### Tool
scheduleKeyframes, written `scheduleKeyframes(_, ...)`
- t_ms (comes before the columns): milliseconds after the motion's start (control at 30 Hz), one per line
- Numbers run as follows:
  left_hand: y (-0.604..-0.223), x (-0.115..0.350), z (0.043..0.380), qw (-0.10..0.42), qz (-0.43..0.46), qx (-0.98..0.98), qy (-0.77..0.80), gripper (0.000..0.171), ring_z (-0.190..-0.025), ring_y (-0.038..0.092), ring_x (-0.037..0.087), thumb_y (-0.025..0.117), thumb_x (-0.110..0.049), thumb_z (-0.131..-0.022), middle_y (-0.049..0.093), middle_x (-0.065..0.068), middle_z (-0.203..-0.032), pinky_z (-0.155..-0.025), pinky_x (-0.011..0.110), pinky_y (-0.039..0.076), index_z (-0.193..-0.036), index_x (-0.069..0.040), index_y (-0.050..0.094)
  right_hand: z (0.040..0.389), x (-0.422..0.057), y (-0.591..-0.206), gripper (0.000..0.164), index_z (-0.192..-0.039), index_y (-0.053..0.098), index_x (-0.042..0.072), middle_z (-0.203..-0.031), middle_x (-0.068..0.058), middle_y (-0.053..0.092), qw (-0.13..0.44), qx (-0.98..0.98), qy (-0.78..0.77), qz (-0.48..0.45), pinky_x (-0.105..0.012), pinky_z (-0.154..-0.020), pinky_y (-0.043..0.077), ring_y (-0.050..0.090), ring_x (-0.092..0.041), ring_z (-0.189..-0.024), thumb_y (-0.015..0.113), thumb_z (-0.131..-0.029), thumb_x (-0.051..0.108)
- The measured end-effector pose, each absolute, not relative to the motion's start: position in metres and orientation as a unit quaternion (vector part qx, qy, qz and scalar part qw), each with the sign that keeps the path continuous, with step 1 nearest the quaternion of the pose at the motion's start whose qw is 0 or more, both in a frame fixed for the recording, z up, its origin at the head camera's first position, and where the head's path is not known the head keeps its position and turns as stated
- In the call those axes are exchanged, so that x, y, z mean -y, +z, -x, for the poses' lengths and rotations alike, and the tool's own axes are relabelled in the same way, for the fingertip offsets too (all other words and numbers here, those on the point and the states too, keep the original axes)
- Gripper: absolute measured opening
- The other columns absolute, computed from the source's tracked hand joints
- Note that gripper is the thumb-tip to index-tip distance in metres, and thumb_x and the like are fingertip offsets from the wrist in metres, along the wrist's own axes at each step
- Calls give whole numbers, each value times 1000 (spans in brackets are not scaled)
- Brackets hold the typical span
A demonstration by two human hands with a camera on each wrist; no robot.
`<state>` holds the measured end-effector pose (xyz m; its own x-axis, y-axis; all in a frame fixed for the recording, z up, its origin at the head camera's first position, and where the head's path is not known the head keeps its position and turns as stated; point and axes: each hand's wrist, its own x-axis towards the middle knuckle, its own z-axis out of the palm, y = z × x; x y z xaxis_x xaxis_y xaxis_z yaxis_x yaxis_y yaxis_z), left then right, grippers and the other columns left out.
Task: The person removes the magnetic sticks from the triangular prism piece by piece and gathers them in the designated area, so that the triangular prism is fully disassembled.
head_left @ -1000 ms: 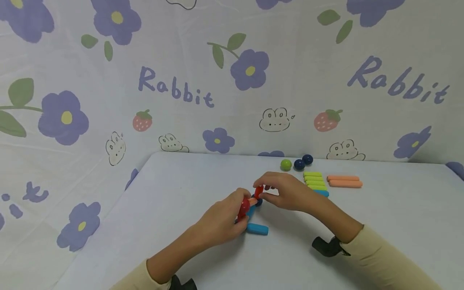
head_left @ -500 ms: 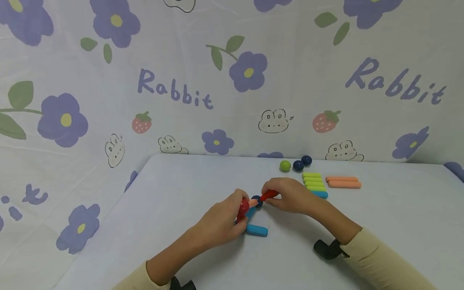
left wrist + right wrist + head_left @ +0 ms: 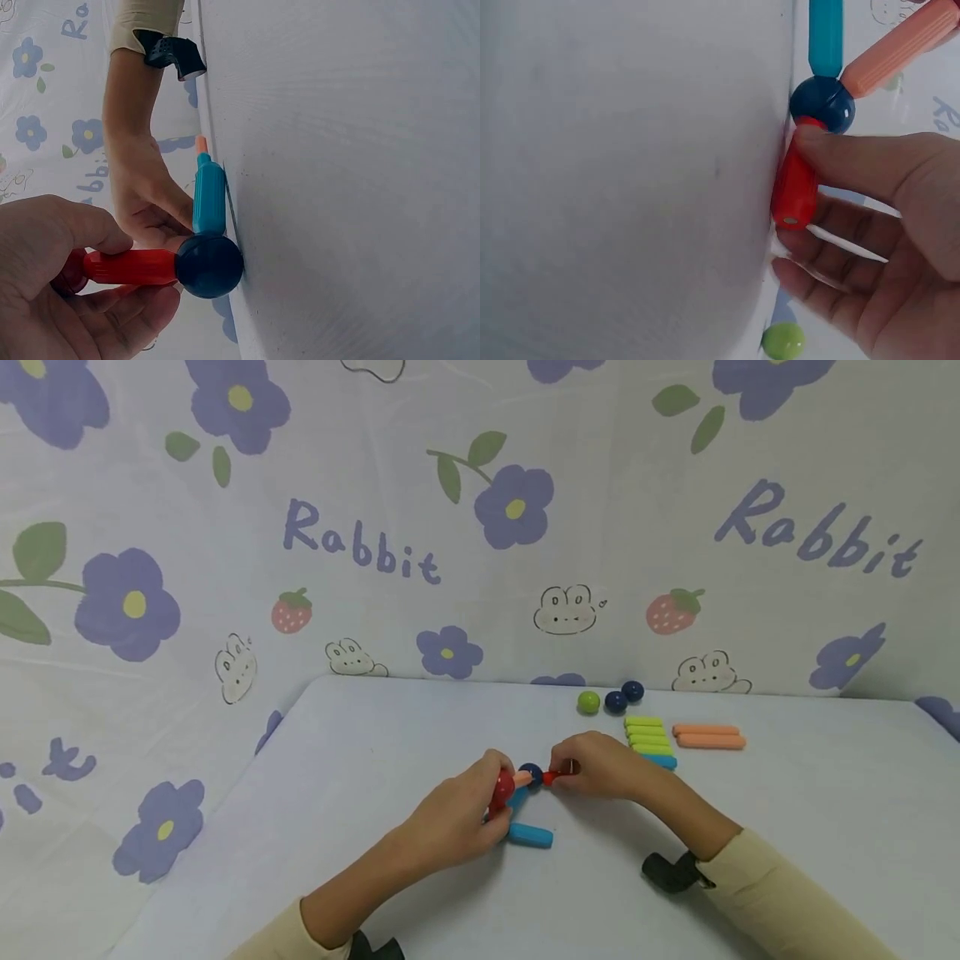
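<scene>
My left hand (image 3: 457,814) grips a red magnetic rod (image 3: 131,267). A red ball (image 3: 503,787) tops it, and a dark blue ball (image 3: 210,266) sits at its lower end, with a blue rod (image 3: 209,199) running off from it. From the red ball an orange rod (image 3: 900,49) slopes down to a second dark blue ball (image 3: 823,103), which another blue rod (image 3: 826,37) also meets. My right hand (image 3: 600,766) pinches a second red rod (image 3: 796,184) between thumb and fingers, one end against that second ball. The other end, with a metal tip, points away.
A light green ball (image 3: 588,702) and two dark blue balls (image 3: 616,702) stand near the table's back edge. Several yellow-green rods (image 3: 648,737), a blue rod (image 3: 660,762) and two orange rods (image 3: 708,736) lie behind my right hand. A patterned cloth (image 3: 375,610) hangs behind the table.
My right hand has moved right and down, turning the red rod from nearly upright to lying low against the dark blue ball. My left hand has stayed in place, gripping its rod.
</scene>
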<state>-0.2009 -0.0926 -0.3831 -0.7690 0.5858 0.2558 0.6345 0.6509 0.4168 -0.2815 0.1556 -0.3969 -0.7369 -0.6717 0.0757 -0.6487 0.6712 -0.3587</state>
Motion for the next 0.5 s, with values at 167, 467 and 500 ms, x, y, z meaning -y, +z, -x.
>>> scheduleKeyframes(167, -383, 93, 201, 56, 335, 908, -246, 48, -77, 57, 12, 74, -11, -89, 62, 5, -103, -72, 18, 52, -126, -9, 44, 281, -153, -393, 6, -87, 74, 14, -74, 10, 60, 52, -920, -175, 348, -27, -68, 49, 53, -11, -72, 77, -87, 8)
scheduleKeyframes(467, -385, 92, 201, 47, 333, 909, -244, 45, -82, 59, 13, 73, -12, -90, 61, 6, -107, -75, 20, 54, -125, -9, 44, 270, -167, -388, 6, -88, 77, 11, -76, 9, 61, 81, -928, -177, 317, -29, -70, 48, 53, -13, -75, 79, -85, 7)
scheduleKeyframes(500, -384, 92, 201, 50, 332, 910, -243, 45, -84, 59, 13, 73, -12, -90, 61, 6, -109, -77, 21, 55, -125, -9, 45, 269, -170, -387, 7, -87, 77, 11, -76, 9, 62, 82, -930, -176, 313, -30, -70, 48, 53, -13, -76, 79, -84, 5)
